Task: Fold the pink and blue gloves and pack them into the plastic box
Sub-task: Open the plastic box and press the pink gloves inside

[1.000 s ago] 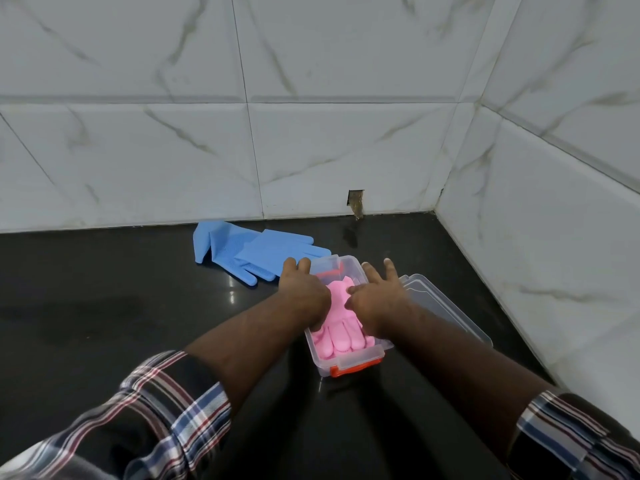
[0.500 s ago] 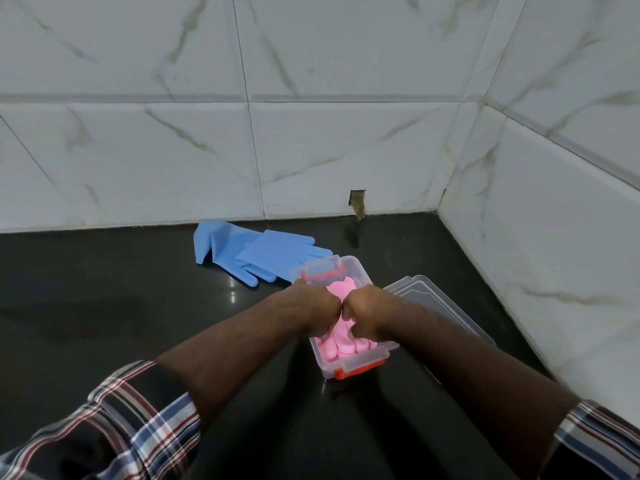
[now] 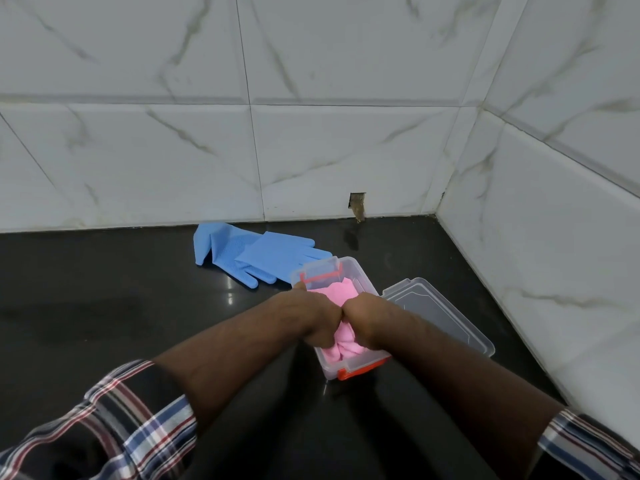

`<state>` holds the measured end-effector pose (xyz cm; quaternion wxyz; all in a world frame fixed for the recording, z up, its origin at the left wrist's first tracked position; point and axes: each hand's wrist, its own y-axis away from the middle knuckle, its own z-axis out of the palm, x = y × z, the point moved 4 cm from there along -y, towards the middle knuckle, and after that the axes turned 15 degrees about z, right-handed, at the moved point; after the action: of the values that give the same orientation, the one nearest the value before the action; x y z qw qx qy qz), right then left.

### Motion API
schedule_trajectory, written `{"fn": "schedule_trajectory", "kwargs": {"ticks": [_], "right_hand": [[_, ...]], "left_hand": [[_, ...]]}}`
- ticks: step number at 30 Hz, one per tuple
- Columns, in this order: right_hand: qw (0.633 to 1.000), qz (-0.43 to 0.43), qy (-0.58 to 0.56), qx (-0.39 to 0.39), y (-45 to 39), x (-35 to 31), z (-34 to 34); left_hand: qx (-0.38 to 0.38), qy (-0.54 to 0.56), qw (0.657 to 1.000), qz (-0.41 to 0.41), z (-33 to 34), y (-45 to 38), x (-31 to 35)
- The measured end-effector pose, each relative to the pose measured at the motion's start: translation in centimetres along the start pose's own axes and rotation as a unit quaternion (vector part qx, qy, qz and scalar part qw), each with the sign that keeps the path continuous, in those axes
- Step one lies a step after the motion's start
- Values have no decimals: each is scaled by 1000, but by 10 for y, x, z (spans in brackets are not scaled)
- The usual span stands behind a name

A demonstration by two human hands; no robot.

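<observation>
Around the box: I see a clear lid [image 3: 440,315] lying flat on the counter, just right of the box [image 3: 362,277] and touching its right side. A small chipped hole [image 3: 357,206] sits in the wall tile behind the box, at the counter line.

In the way: my two forearms cross the near part of the view and cover the middle of the box. Plaid sleeves [image 3: 114,420] show at the bottom corners.

Pink gloves [image 3: 337,294]: inside the box, bunched and creased. Pink shows at the far end and again at the near end, below my knuckles.

Left hand [image 3: 308,318]: over the box's left half, fingers curled down into the pink gloves and gripping them.

Right hand [image 3: 369,322]: over the box's right half, fingers curled into the same pink bundle, knuckles touching the left hand's.

Blue gloves [image 3: 258,254]: flat on the counter behind and left of the box, overlapping each other, unfolded. One fingertip reaches the box's far left corner.

Box: clear plastic, small and rectangular, with an orange latch [image 3: 360,370] on the near end and another on the far end.

Surface: a glossy black counter [image 3: 104,306] with faint reflections.

Room: white marble-look tiles [image 3: 173,150] on the back wall and the right wall; the box sits near the corner where they meet.
</observation>
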<state>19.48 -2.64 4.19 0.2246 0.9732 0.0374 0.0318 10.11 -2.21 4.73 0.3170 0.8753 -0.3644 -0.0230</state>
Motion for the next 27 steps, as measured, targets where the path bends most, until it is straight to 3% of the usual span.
{"fn": "schedule_trajectory", "kwargs": {"ticks": [4,8,16,23,27], "right_hand": [[998,-28,33,-36,1,1,-10],[992,-40,93,-78,1,-6,0],[997,-38,0,-71,-5,-11,23],[997,-34,31,-58,-14,-11,15],[997,-28,65,-37,-19,-9,19]], "left_hand": [[24,36,999,26,0,9,7],[-15,39,999,23,13,6,9],[-96,12,995,-33,36,-14,-4],[7,60,997,50,19,2,-2],[25,22,998,58,18,4,0]]}}
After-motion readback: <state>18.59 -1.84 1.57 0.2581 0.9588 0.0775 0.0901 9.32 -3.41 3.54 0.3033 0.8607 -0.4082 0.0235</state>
